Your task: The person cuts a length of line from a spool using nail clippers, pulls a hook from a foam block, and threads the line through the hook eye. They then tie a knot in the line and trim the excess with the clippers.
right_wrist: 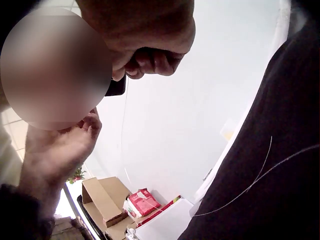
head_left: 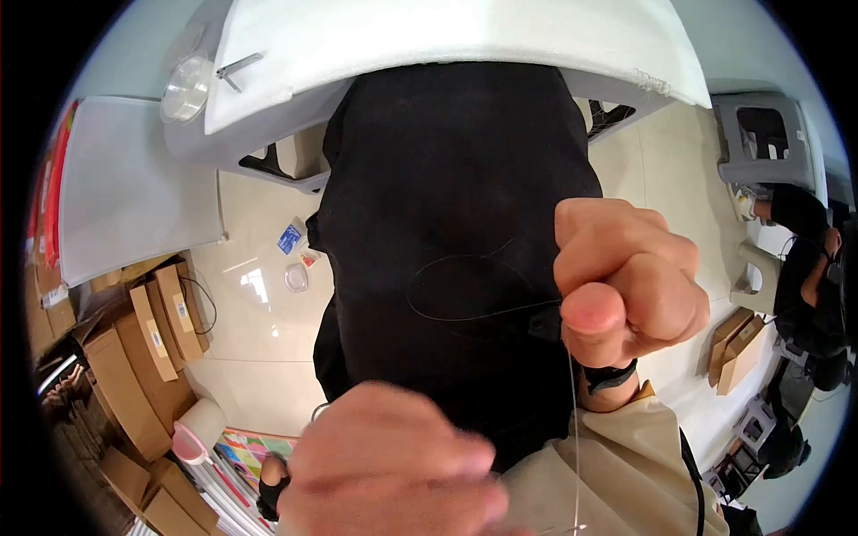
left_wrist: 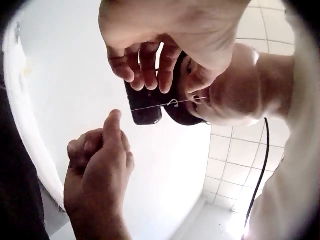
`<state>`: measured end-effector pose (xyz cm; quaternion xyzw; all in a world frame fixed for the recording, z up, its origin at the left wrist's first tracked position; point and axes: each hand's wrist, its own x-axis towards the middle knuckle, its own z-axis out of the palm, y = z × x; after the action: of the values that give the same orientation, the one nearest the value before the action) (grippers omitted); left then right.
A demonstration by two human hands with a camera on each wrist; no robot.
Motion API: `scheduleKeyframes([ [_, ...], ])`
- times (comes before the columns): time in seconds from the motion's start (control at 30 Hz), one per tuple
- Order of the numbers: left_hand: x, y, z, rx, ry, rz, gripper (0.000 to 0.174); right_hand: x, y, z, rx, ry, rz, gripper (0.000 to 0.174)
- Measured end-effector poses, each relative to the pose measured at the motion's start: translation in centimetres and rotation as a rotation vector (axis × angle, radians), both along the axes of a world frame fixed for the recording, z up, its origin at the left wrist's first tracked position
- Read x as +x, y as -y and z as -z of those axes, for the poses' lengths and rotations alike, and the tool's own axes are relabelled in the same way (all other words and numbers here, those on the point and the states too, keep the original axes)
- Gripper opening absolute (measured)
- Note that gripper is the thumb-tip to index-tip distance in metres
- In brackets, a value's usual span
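My right hand (head_left: 626, 277), fist-like with the thumb pressed on the forefinger, pinches a thin pale line (head_left: 574, 420). From that grip the line runs taut toward the head camera, and a slack loop of it hangs over the black cloth (head_left: 447, 161). The left wrist view shows a small knotted loop (left_wrist: 173, 103) partway along the taut stretch. My left hand (head_left: 384, 464) is blurred at the bottom of the head view. Its fingers (left_wrist: 147, 65) hang loosely bent close to the line, the thumb apart from them, with nothing seen between.
A white-topped table (head_left: 465, 31) stands ahead, bearing a small metal cutting tool (head_left: 237, 70) and a coil of thin line (head_left: 654, 83). A clear round container (head_left: 188, 87) is at its left. Cardboard boxes (head_left: 134, 384) fill the lower left; another person (head_left: 804, 268) sits far right.
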<state>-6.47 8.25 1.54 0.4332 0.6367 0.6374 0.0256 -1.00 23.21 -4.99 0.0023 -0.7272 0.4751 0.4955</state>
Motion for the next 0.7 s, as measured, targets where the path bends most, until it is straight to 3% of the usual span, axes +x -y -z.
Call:
scheduleKeyframes([
  [0.1,-0.3,-0.1,-1.1,0.015,-0.211,-0.040,0.012,-0.1,0.2,0.1,-0.012,0.018,0.026,0.049],
  [0.23,-2.7,2.1,-1.0,0.043,-0.302,0.403,0.014,0.0,0.3,-0.1,-0.014,0.049,0.035,0.049],
  [0.3,-2.5,1.9,-1.6,-0.027,-0.211,0.378,0.013,0.2,0.3,-0.2,-0.002,0.057,0.038,0.049],
  [0.43,2.0,0.8,-3.6,-0.195,0.122,0.005,0.005,0.7,0.2,-0.6,0.011,0.111,0.012,0.050],
  [0.53,1.7,1.5,-2.8,-0.051,0.082,0.067,0.004,1.1,0.4,-0.9,0.045,0.158,0.070,0.048],
  [0.63,1.0,-1.2,1.2,0.446,-0.173,0.000,0.005,1.8,0.5,-1.4,0.087,0.236,0.099,0.045],
  [0.7,0.6,0.5,-0.2,0.315,-0.041,0.155,0.006,1.8,0.6,-1.4,0.088,0.225,0.095,0.043],
])
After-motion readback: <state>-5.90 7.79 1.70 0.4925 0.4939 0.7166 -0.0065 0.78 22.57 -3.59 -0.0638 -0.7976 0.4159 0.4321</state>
